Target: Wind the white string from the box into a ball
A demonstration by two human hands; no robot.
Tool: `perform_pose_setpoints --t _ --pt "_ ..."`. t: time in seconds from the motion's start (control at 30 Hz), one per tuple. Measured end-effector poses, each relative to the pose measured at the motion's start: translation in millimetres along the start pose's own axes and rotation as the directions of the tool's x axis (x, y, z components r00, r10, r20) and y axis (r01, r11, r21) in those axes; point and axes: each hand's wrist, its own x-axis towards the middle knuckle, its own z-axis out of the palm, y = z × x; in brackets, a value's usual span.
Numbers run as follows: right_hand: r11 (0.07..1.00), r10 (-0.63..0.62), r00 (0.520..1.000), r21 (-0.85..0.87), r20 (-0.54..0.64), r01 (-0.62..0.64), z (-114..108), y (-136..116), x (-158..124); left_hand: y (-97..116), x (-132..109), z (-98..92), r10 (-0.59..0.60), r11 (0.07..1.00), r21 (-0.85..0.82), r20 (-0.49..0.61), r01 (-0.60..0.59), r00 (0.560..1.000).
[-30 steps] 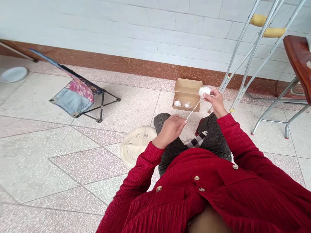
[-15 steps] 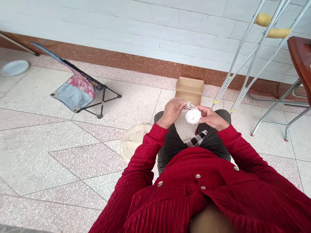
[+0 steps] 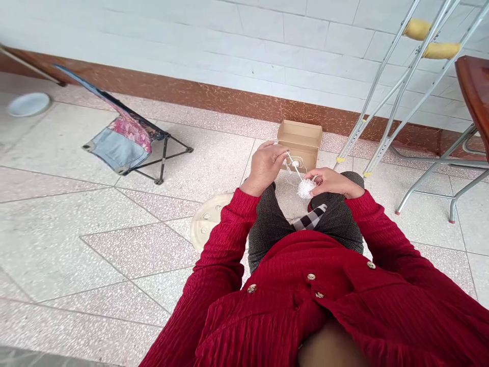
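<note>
I sit on the floor in a red buttoned jacket. My right hand [image 3: 331,182] grips a small white ball of yarn [image 3: 305,189] above my knees. My left hand [image 3: 266,165] pinches the white strand [image 3: 296,168] that runs from the ball up to its fingertips. Just beyond my hands an open cardboard box [image 3: 300,138] stands on the tiles; my hands cover most of what lies in it.
A round cream lid [image 3: 206,226] with studs lies on the floor by my left knee. A folding fabric stool [image 3: 126,140] stands to the left, a white plate [image 3: 28,103] far left. Metal crutches [image 3: 397,86] lean on the wall; a brown table [image 3: 473,92] is at right.
My right hand came down from its raised spot near the box to my knees with the ball. My left hand rose toward the box, and the strand between them got shorter.
</note>
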Motion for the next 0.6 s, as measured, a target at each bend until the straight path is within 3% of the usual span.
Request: perform_pose_setpoints --t 0.13,0.2,0.3,0.4,0.5,0.6 --pt "0.988 -0.048 0.992 0.149 0.115 0.031 0 -7 -6 -8 -2 4.1 -0.027 0.999 -0.022 0.012 0.027 1.000" --pt "0.958 -0.128 0.987 0.268 0.096 0.099 3 -13 -9 -10 -6 13.2 -0.061 0.994 -0.084 0.053 0.066 0.997" --pt "0.901 -0.217 0.971 0.363 -0.097 0.237 9 -20 -10 -9 -16 31.8 -0.113 0.967 -0.213 0.137 0.141 0.984" --pt "0.878 -0.178 0.942 0.385 -0.286 0.283 10 -24 -5 -1 -27 47.5 -0.128 0.923 -0.322 0.264 0.213 0.956" --pt "0.902 -0.115 0.896 0.333 -0.430 0.276 6 -22 4 11 -35 54.8 -0.094 0.863 -0.421 0.410 0.279 0.907" --pt "0.938 -0.124 0.820 0.203 -0.559 0.280 2 -15 15 22 -39 55.0 -0.064 0.815 -0.475 0.494 0.331 0.867"
